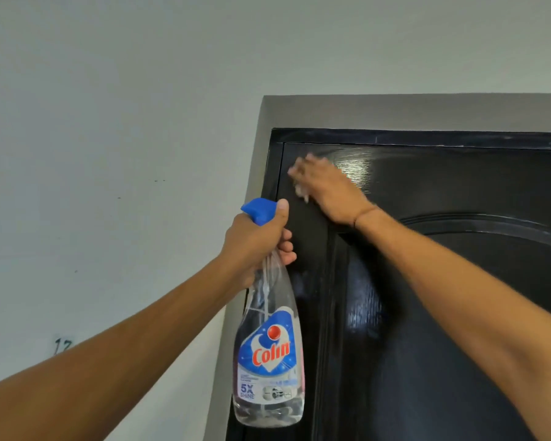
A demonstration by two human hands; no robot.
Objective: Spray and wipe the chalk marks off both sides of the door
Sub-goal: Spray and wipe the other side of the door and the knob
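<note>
A glossy black door (442, 281) fills the right half of the view, seen from below near its top left corner. My left hand (258, 240) grips the neck of a clear spray bottle (269, 354) with a blue trigger head, held upright just left of the door's edge. My right hand (323, 186) presses a pale cloth (301, 192) flat against the door's upper left corner; only scraps of the cloth show under the fingers. The hand is blurred. A wet sheen lies on the panel to the right of that hand.
A grey door frame (395, 111) borders the door at top and left. A pale wall (109, 154) fills the left side, with a small dark number written low on it. An arched raised panel (490, 224) sits below the door's top rail.
</note>
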